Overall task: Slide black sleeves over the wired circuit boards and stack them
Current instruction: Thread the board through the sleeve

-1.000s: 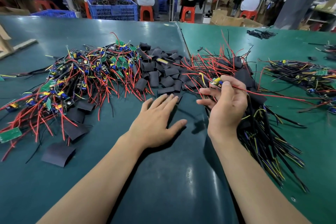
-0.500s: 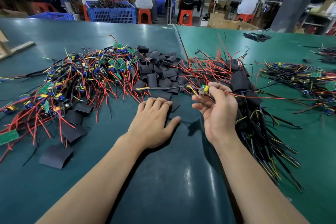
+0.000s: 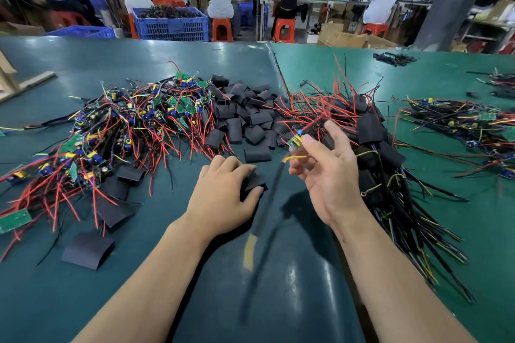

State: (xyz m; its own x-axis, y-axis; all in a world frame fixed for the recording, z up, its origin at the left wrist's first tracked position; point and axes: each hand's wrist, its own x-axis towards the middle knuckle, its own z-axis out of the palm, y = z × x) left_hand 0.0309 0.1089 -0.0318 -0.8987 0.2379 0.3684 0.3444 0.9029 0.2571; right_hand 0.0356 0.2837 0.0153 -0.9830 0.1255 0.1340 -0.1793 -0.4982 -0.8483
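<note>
Centre of frame: the right hand (image 3: pixel 331 175) pinches a small wired circuit board (image 3: pixel 296 141) between thumb and fingertip, held up above the green table (image 3: pixel 139 64), red lead running to the upper right, a blurred black-and-yellow lead (image 3: pixel 262 220) hanging toward the bottom centre. Just left of it, the left hand (image 3: pixel 223 195) lies palm down with fingers curled over one black sleeve (image 3: pixel 255 181), thumb against its near edge; whether it is lifted yet cannot be told. Supply of loose sleeves (image 3: pixel 245 117) sits in the middle distance, bare boards in a tangle (image 3: pixel 117 125) at left, finished sleeved units (image 3: pixel 384 164) heaped to the right of the right hand. Judgement: the step is bringing sleeve and board together. To do it well, the sleeve mouth likely needs squeezing at its edges so it pops open, the trailing leads gathered and fed through first, then the board slid in flat so components do not snag. The swinging lead may catch neighbouring wires.
</note>
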